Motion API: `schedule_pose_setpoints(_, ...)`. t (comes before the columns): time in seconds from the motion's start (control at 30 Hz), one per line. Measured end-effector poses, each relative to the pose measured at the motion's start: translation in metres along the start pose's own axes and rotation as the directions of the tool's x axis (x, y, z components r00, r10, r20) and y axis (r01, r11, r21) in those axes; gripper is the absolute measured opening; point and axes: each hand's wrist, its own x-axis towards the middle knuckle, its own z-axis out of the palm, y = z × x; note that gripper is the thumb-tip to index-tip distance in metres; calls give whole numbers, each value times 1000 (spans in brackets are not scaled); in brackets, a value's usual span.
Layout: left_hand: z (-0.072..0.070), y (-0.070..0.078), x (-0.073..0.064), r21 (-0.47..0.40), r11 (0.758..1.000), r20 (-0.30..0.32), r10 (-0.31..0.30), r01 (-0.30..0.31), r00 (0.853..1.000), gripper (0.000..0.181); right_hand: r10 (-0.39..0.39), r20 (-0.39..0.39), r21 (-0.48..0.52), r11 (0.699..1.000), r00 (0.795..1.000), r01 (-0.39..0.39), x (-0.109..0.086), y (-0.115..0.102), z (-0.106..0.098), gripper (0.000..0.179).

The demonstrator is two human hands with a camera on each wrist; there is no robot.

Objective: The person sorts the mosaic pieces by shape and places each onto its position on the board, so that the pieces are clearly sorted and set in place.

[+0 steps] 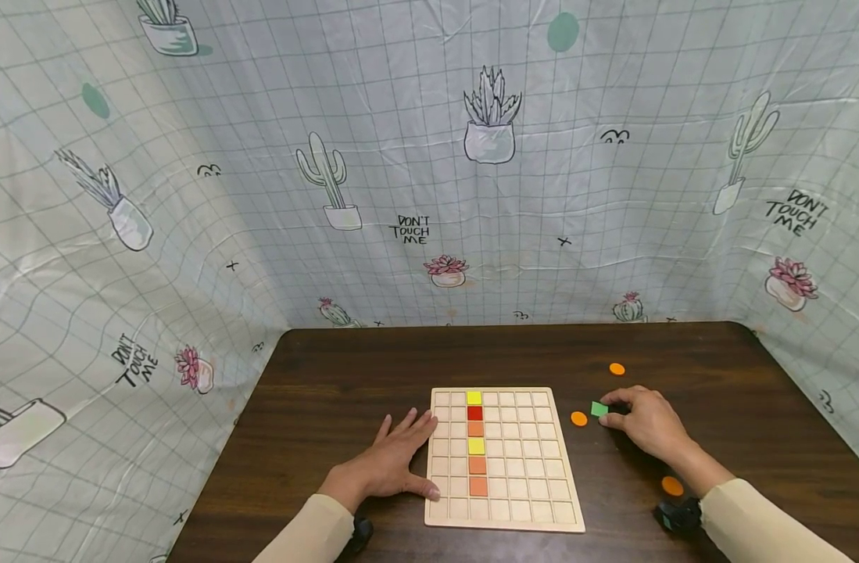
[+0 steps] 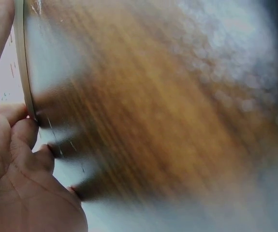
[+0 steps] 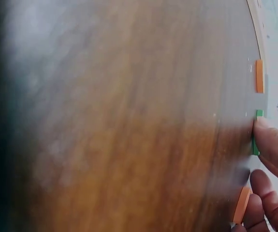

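A pale wooden grid board (image 1: pixel 517 512) lies on the dark table. One of its columns carries yellow, red and orange square tiles, such as the red one (image 1: pixel 474 413). My left hand (image 1: pixel 387 465) rests at the board's left edge, fingers spread, thumb and fingertips on the rim; the left wrist view shows the palm (image 2: pixel 27 183) beside that edge. Right of the board, my right hand (image 1: pixel 650 422) pinches a green square tile (image 1: pixel 599 409) between thumb and fingers, low over the tabletop. In the right wrist view the thumb lies against the green tile (image 3: pixel 256 145).
Orange round discs lie around the right hand: one left of it (image 1: pixel 579 419), one behind it (image 1: pixel 617 368), one near the wrist (image 1: pixel 672 486). A patterned curtain (image 1: pixel 415 156) surrounds the brown wood table (image 1: pixel 345 367) at the back and sides.
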Motion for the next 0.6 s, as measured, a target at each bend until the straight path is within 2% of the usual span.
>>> schedule_pose_setpoints(0.47, 1, 0, 1, 5, 1000, -1, 0, 0, 1000, 112, 0, -30, -4, 1000, 1000, 0, 0, 1, 1, 28)
schedule_pose_setpoints(0.6, 0, 0, 1, 3, 1000, -4, -2, 2, 1000, 112, 15, -56, 31, 999, 998, -13, -1, 0, 0, 28)
